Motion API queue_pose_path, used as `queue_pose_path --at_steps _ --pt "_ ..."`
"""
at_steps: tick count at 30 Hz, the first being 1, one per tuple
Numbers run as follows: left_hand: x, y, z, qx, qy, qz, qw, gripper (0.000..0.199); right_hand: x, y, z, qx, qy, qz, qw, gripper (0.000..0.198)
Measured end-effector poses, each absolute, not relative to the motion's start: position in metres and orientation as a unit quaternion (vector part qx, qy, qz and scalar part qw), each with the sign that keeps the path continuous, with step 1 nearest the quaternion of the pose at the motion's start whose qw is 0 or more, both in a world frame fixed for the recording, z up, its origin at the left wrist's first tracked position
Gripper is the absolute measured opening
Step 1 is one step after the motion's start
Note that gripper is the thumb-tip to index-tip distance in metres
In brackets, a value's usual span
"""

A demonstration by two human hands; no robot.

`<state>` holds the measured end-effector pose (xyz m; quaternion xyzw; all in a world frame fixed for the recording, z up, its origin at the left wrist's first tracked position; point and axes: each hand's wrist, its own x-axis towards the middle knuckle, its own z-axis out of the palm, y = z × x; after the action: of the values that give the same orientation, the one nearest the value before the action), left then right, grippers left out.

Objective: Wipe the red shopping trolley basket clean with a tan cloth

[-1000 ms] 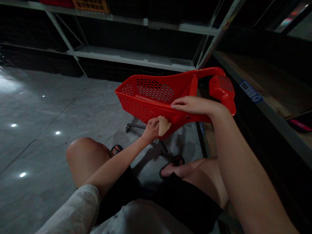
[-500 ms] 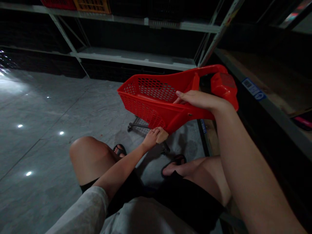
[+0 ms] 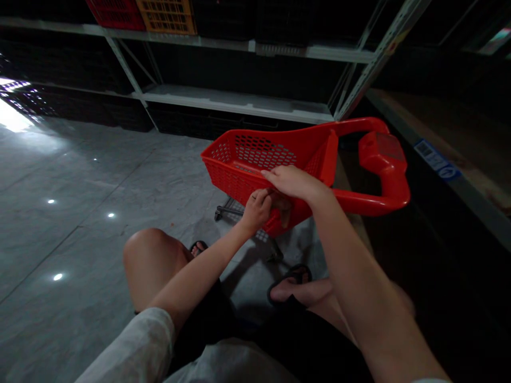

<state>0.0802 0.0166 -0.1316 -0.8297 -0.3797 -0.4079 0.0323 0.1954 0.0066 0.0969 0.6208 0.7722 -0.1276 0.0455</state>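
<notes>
A red plastic shopping cart [image 3: 247, 178] with perforated sides stands before my knees. My left hand [image 3: 256, 211] is closed around a tan cloth [image 3: 282, 206], which lies against the near side of the basket. Dark shade blurs the cloth's outline. Just above it, my right hand [image 3: 293, 181] holds the near rim of the basket, with its fingertips partly hidden. The cart's looped red handle [image 3: 393, 173] extends to the right of my right wrist.
Behind the cart runs a white metal shelf [image 3: 239, 103]. A red crate [image 3: 117, 13] and a yellow crate [image 3: 167, 16] sit on its upper level. To the right is a dark ledge with a blue label [image 3: 437, 159]. My knees and sandalled feet flank the cart's wheels.
My right hand has slid left along the rim, closer to my left hand. The left hand has moved up the basket's side with the cloth. The view has shifted slightly.
</notes>
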Motion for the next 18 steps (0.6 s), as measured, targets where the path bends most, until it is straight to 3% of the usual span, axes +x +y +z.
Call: queue_pose_path --at_steps 5,8,14,18 --pt "0.056 -0.023 -0.207 -0.847 -0.399 -0.352 -0.007 0.036 0.200 0.007 0.076 0.656 0.748 -0.086 0.041 0.062" --pt "0.055 -0.034 -0.220 -0.825 -0.417 -0.381 -0.021 0.037 0.213 0.010 0.075 0.645 0.757 -0.097 0.039 0.060" --pt "0.086 0.006 -0.124 -0.774 -0.415 -0.478 -0.022 0.035 0.233 0.008 0.078 0.643 0.758 -0.106 0.033 0.056" --pt "0.098 0.028 -0.069 -0.736 -0.354 -0.576 0.038 0.034 0.244 0.005 0.078 0.639 0.760 -0.114 0.036 0.055"
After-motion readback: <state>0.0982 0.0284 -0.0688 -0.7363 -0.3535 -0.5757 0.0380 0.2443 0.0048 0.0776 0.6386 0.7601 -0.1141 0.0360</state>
